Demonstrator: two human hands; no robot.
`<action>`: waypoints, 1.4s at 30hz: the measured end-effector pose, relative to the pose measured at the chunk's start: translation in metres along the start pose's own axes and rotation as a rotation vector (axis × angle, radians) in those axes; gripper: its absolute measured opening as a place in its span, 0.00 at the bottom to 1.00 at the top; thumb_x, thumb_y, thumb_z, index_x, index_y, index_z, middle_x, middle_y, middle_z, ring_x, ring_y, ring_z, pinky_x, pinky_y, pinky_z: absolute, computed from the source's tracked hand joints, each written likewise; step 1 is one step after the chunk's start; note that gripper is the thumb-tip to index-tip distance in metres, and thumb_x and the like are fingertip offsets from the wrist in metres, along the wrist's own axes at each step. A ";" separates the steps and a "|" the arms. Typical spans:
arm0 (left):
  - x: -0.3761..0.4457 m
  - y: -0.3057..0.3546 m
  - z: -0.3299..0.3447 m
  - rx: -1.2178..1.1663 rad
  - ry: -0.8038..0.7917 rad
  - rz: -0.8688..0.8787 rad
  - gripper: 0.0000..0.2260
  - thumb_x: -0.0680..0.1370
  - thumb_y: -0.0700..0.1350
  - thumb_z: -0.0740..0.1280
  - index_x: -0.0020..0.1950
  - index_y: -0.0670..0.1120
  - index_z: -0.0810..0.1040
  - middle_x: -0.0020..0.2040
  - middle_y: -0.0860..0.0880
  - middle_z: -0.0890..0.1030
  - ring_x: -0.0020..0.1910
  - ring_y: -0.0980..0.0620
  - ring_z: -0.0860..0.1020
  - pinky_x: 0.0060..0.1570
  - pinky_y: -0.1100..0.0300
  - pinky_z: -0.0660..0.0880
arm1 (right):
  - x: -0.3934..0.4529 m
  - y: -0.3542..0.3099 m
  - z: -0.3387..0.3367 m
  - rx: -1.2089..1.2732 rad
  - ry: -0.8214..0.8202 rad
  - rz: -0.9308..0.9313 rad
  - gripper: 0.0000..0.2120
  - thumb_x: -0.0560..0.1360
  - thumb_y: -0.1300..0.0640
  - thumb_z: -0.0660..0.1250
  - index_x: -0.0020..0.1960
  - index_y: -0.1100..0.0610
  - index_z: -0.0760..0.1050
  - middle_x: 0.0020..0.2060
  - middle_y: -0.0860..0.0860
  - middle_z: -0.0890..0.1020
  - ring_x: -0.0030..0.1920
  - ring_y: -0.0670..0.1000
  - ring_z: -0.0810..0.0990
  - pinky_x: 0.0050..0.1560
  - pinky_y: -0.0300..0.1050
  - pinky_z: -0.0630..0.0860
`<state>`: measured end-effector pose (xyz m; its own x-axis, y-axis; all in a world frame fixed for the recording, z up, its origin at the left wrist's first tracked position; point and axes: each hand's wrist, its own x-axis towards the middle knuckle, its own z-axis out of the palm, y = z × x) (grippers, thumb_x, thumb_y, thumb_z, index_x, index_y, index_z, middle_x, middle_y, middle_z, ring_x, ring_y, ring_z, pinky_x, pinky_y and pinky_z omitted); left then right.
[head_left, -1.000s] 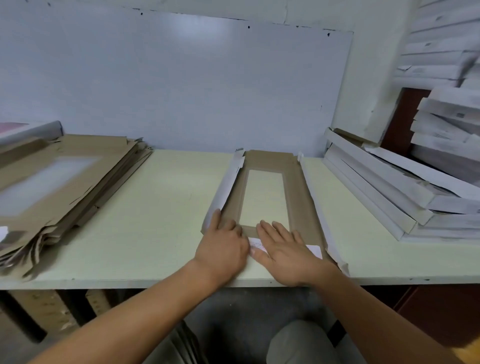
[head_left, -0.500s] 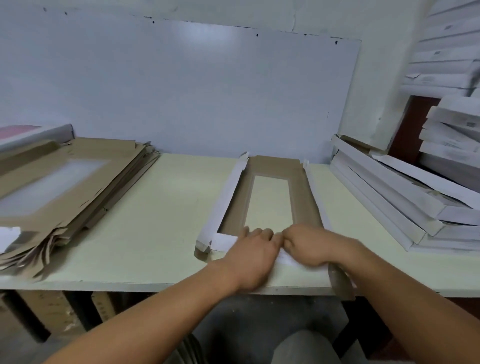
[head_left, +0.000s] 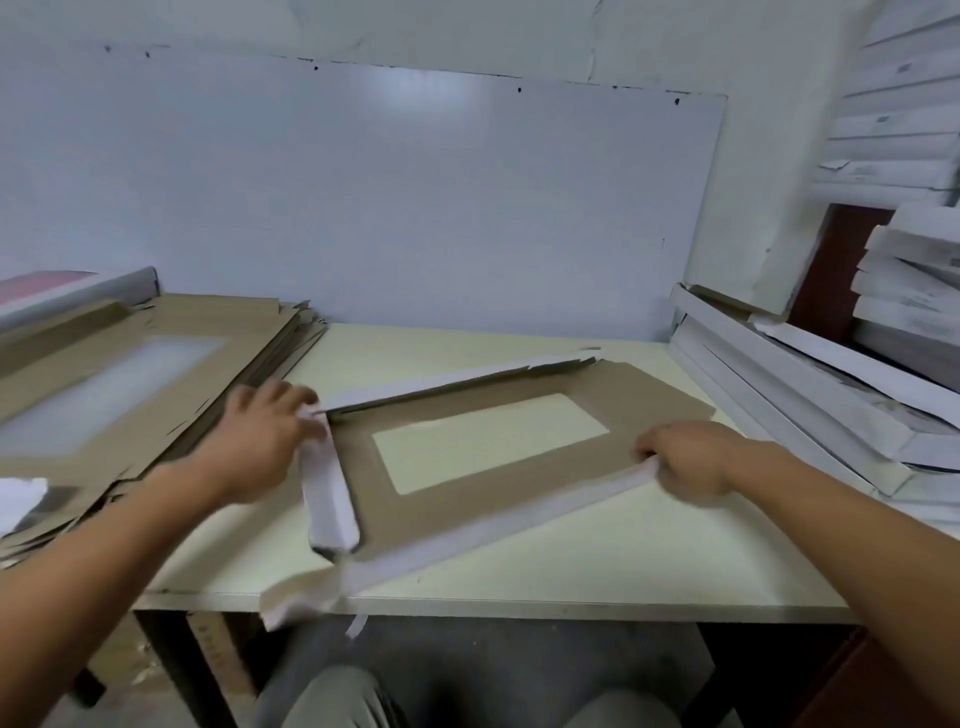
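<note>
Workpiece: cardboard box blank (head_left: 395, 499), lying flat on the table (head_left: 597, 571) with its brown side up. It sits at a slant to the table's front edge, and one corner hangs over that edge. A rectangular window is cut in the middle, and the pale tabletop shows through it.

Flaps: the white far long flap (head_left: 441, 382) stands raised along the rear side. The white short end flap (head_left: 330, 493) is folded up and inward at the left end. The white near long flap (head_left: 493, 535) runs along the front side.

Left hand (head_left: 265, 436): placed at the left corner, where the far long flap meets the short end flap. The fingers are curled over that corner and grip it. Motion blur hides the thumb.

Right hand (head_left: 691, 457): placed at the right end of the near long flap. The fingers are curled together and pinch the flap's edge, lifting it slightly off the table.

Surroundings: a stack of flat brown blanks (head_left: 234, 322) with film windows lies on the left of the table, near the left hand. A stack of white folded boxes (head_left: 779, 384) leans on the right. A white wall panel (head_left: 415, 208) stands behind.
</note>
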<state>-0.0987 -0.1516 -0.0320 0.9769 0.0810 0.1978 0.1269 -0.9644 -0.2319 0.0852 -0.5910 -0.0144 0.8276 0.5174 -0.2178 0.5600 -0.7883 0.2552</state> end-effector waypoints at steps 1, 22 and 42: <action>0.003 -0.007 -0.007 -0.009 0.061 -0.102 0.27 0.71 0.34 0.62 0.68 0.54 0.75 0.71 0.47 0.67 0.70 0.43 0.62 0.62 0.46 0.60 | 0.001 -0.009 -0.005 0.027 -0.014 -0.010 0.09 0.71 0.61 0.58 0.41 0.47 0.68 0.41 0.45 0.76 0.48 0.54 0.77 0.45 0.46 0.75; -0.067 0.186 -0.008 -0.139 0.168 0.368 0.22 0.74 0.66 0.62 0.53 0.50 0.80 0.54 0.49 0.82 0.52 0.47 0.80 0.48 0.56 0.78 | 0.003 -0.130 -0.006 1.115 -0.064 -0.310 0.37 0.70 0.27 0.65 0.67 0.53 0.77 0.68 0.49 0.77 0.67 0.45 0.76 0.70 0.46 0.70; -0.057 0.211 -0.015 -0.309 0.124 0.394 0.26 0.82 0.51 0.57 0.76 0.39 0.61 0.74 0.39 0.65 0.71 0.40 0.65 0.71 0.48 0.62 | -0.032 -0.091 0.045 0.505 0.392 -0.168 0.21 0.81 0.53 0.61 0.72 0.43 0.69 0.67 0.40 0.73 0.67 0.45 0.71 0.67 0.44 0.68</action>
<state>-0.1298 -0.3633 -0.0780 0.9102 -0.3158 0.2680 -0.3216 -0.9466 -0.0230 0.0061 -0.5509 -0.0728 0.7370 0.6548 0.1674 0.6744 -0.6960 -0.2464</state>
